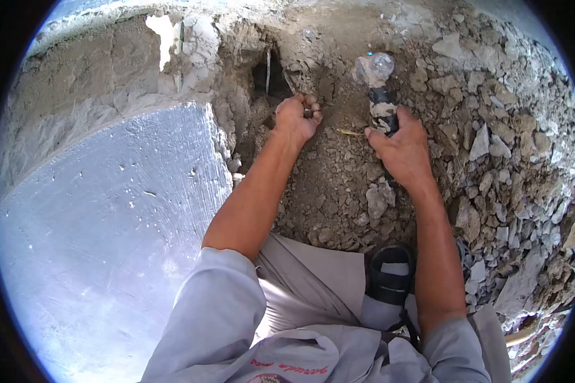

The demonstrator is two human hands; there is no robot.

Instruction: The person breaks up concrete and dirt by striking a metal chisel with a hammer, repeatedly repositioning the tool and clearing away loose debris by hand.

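Note:
My left hand point(298, 118) is closed around a thin metal rod point(290, 83), which looks like a chisel. Its far end points into a dark hole point(260, 78) broken in the ground beside the wall, and a dark blunt end shows in my fist. Another thin, pale rod point(268, 71) stands upright in that hole. My right hand point(402, 150) has its fingers curled on a black, dirt-smeared pipe-like piece point(383, 110), partly hidden under the palm. Clear crumpled plastic, like a bottle point(374, 68), lies at its far end. By my right thumb is a small yellowish stick point(350, 132).
A smooth grey concrete slab point(108, 236) with a rough edge fills the left side. Broken stones and rubble point(492, 166) cover the right. A low earthen wall face point(89, 102) runs along the back left. My sandalled foot point(390, 277) is near the front.

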